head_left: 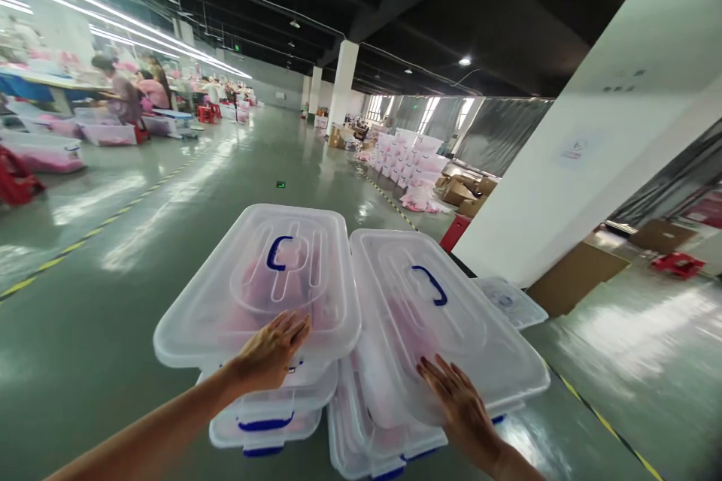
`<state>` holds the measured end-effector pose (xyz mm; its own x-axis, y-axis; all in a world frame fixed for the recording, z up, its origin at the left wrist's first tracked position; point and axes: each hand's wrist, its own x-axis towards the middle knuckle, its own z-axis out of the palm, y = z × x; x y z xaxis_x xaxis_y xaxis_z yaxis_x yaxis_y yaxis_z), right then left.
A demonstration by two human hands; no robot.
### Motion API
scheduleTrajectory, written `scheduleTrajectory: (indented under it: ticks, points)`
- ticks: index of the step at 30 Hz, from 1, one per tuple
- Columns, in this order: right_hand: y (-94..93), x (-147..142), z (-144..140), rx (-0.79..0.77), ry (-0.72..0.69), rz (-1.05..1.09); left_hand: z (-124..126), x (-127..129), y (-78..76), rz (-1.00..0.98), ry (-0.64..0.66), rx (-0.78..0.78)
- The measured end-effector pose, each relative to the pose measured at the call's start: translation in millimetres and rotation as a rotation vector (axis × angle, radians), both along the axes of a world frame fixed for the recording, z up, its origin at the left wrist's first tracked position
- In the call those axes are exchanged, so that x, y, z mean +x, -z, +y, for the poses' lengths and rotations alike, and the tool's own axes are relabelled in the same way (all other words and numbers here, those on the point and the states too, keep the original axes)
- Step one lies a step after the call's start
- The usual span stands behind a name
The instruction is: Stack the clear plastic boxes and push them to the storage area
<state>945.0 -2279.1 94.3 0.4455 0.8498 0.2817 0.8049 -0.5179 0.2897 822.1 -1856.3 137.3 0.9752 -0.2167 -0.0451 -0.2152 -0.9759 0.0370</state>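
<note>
Left box: a clear lidded storage box (265,278) tops the left stack, its long axis running away from the person and leaning a little left; pink goods show through the lid.
Right box: a second clear lidded box (445,323) tops the right stack, touching the first along their inner edges, its long axis swinging to the right, lid tilted down toward the near right corner.
Handles: each lid carries a blue handle, (278,252) on the left and (432,284) on the right, both beyond the hands.
Left hand: the left hand (271,353) lies flat on the near edge of the left box's lid, fingers apart and pointing forward; its grip is spread, clamped on nothing.
Right hand: the right hand (459,406) rests palm-down on the near end of the right box's lid, fingers splayed, grip likewise spread.
Nearer hand: each hand sits at its own box's near short end, with the box stretching forward from it.
Below: more boxes (265,425) with blue clips are stacked underneath.
Around: green floor (113,301); a white pillar (592,165) to the right.
</note>
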Motion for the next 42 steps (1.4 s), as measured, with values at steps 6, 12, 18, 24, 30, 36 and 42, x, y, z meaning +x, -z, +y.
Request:
scheduleTrajectory:
  ticks: [6, 12, 18, 24, 30, 36, 42]
  points:
    - [11.5, -23, 17, 0.013, 0.019, -0.056, 11, -13, 2.0, 0.029, 0.026, -0.042]
    - [24.2, -33, 29, 0.074, -0.064, -0.166, 29, -25, 6.0, 0.024, 0.096, -0.039]
    - [16.2, -63, 39, -0.012, 0.068, -0.020, 44, -38, 17.8, -0.082, 0.175, -0.085]
    - [-0.1, -85, 52, -0.048, 0.195, 0.180, 34, -48, 18.0, -0.116, 0.168, -0.068]
    - [-14.6, -98, 59, 0.035, 0.222, 0.227, 12, -60, 3.9, -0.125, 0.132, -0.066]
    - [-14.1, -80, 83, 0.020, 0.275, 0.281, 5, -61, 0.2, -0.012, 0.054, -0.010]
    - [-9.0, -71, 85, 0.039, 0.282, 0.246, 3, -63, 0.7, -0.009, 0.059, 0.028]
